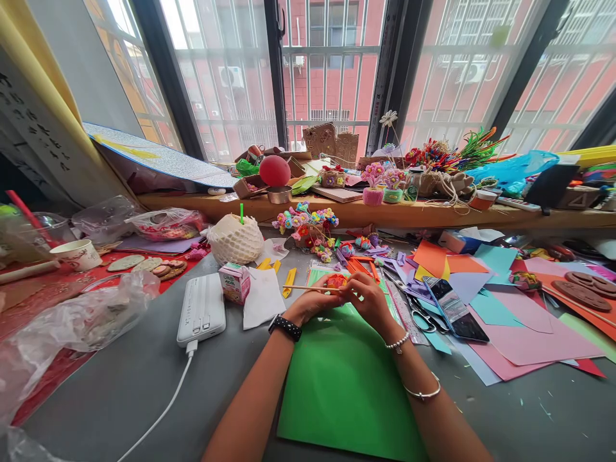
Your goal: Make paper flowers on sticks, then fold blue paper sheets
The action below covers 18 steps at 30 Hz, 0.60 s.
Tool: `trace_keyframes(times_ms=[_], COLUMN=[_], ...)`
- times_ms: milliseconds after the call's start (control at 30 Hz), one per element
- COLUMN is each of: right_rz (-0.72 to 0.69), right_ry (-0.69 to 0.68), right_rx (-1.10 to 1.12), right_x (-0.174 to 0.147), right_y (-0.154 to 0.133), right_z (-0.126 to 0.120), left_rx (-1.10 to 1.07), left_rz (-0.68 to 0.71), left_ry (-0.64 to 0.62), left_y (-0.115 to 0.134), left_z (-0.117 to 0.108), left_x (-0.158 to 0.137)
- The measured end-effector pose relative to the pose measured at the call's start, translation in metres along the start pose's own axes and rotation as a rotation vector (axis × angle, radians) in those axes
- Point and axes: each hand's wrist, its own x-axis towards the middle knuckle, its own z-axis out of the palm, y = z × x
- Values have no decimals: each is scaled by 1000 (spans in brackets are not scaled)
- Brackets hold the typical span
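Above the green sheet (346, 391), both my hands meet around a small orange-red piece (336, 281) that looks like folded paper. My left hand (307, 307) supports it from the left with curled fingers. A thin wooden stick (308, 288) lies across that hand, its right end reaching my right fingertips. My right hand (370, 301) is closed in a pinch at the piece's right side. The fingers partly hide the piece, and the exact grip on the stick cannot be made out.
Scissors (423, 317), a phone (455, 308) and coloured paper (534, 327) lie to the right. On the left are a white power bank (201, 308) with a cable, a small carton (235, 283), a napkin (264, 298) and a netted coconut (235, 240). Craft flowers (308, 224) stand behind.
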Motion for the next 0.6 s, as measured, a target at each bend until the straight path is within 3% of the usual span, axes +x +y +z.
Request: trace_keyframes(times_ms=[333,600], right_rz=[-31,-121], right_ry=[-12,48], right_rx=[-14,-134], right_x=[0,-1], right_y=[0,-3], right_z=[0,-1], left_rx=[-101,-121], left_rz=[-104,14], left_ry=[53,-32], left_y=[7,3], left_z=[5,2], left_x=[-5,0])
